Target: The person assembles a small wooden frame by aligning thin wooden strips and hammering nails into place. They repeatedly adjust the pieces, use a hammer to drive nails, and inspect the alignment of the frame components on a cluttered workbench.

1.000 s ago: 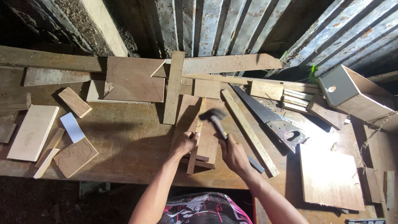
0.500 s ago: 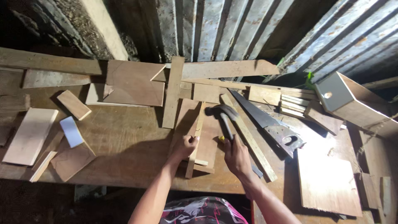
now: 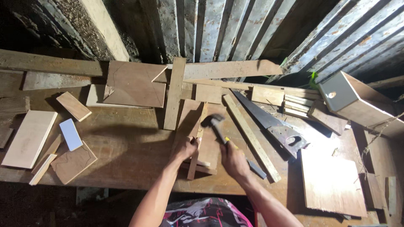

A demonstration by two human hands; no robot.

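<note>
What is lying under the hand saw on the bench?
The hand saw lies on the workbench, its blade tip over a wooden board. Anything beneath the blade itself is covered.

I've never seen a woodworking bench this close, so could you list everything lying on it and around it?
hammer: one, dark head, in right hand above the bench middle
wooden assembly: one, brown, under the hammer
handsaw: one, dark blade, right of middle
wooden box: one, grey front with a hole, far right
plywood sheet: one, pale brown, front right
pale blue piece: one, left
loose boards: many, brown, across the workbench
left hand: steadies the assembly
right hand: grips the hammer handle
</note>
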